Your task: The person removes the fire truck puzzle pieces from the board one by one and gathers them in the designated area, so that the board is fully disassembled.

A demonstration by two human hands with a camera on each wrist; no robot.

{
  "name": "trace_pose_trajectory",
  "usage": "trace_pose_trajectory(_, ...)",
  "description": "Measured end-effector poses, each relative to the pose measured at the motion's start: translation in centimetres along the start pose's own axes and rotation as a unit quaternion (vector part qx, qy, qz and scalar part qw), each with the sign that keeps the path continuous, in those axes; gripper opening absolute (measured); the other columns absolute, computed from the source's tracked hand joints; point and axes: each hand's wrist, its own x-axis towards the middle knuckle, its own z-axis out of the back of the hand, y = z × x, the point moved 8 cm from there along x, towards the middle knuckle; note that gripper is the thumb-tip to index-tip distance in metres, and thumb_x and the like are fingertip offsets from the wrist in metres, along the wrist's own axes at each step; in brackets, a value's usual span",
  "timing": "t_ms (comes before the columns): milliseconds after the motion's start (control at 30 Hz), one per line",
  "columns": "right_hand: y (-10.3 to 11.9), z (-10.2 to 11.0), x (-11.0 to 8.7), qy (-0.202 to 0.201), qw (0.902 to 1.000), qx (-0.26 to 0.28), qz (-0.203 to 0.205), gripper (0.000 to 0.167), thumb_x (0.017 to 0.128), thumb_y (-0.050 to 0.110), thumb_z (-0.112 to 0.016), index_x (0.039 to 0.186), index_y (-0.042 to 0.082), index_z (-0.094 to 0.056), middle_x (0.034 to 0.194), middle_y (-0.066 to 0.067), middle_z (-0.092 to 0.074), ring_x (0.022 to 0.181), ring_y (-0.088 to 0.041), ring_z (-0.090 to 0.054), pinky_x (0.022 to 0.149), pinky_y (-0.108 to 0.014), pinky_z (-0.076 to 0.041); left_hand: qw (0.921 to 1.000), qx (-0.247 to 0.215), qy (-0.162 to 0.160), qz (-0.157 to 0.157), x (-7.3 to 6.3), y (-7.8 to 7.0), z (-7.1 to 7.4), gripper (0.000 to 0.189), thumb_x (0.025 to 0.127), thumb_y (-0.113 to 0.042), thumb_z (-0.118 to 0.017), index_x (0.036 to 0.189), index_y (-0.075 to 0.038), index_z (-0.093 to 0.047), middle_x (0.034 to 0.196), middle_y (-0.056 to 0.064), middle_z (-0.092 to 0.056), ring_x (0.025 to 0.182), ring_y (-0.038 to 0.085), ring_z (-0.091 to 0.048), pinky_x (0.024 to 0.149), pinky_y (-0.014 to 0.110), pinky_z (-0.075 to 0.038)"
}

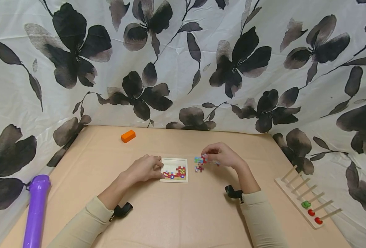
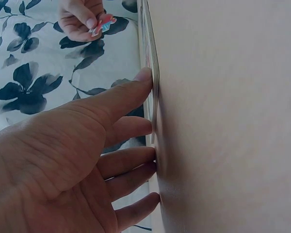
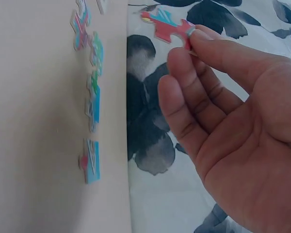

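Observation:
A small wooden puzzle tray (image 1: 174,161) lies flat on the table, with a red vehicle picture filling its lower part and bare board above. My left hand (image 1: 144,167) rests at the tray's left side; its thumb (image 2: 136,82) presses the edge while the other fingertips touch down beside it. To the right, my right hand (image 1: 222,155) pinches a red and blue puzzle piece (image 3: 166,25) between thumb and index finger, raised off the table. Below that hand lie several loose puzzle pieces (image 3: 93,109), partly covered by it in the head view.
An orange block (image 1: 128,136) sits toward the back left. At the left edge stands a purple tube (image 1: 38,206). A wooden peg rack (image 1: 294,201) with green and red beads is on the right. Floral cloth (image 1: 183,69) hangs behind the table.

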Motion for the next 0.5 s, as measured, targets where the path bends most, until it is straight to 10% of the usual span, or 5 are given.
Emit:
trace_pose_trajectory(300,-1.2,-0.1,-0.5,0.043,0.9978,0.004,-0.050,0.021,0.096,-0.004,-0.061,0.105,0.005,-0.078,0.087,-0.016,-0.070,0.074,-0.054,-0.054,0.061,-0.044,-0.052,1.0000,-0.006,0.001,0.002,0.0,0.0,0.0,0.049,0.083,-0.038,-0.088,0.122,-0.010,-0.078,0.149,0.019,-0.059,0.139,0.044,-0.055,0.111,0.059,-0.046)
trace_pose_trajectory(500,-1.4,-0.6,-0.7,0.070,0.9965,-0.006,-0.045,0.020,0.093,-0.007,-0.063,0.100,0.003,-0.079,0.088,-0.015,-0.070,0.074,-0.024,-0.055,0.065,-0.032,-0.047,1.0000,-0.006,0.002,0.003,0.0,0.1,0.0,0.049,0.083,-0.038,-0.088,0.122,-0.010,-0.079,0.149,0.018,-0.060,0.138,0.045,-0.055,0.111,0.060,-0.045)
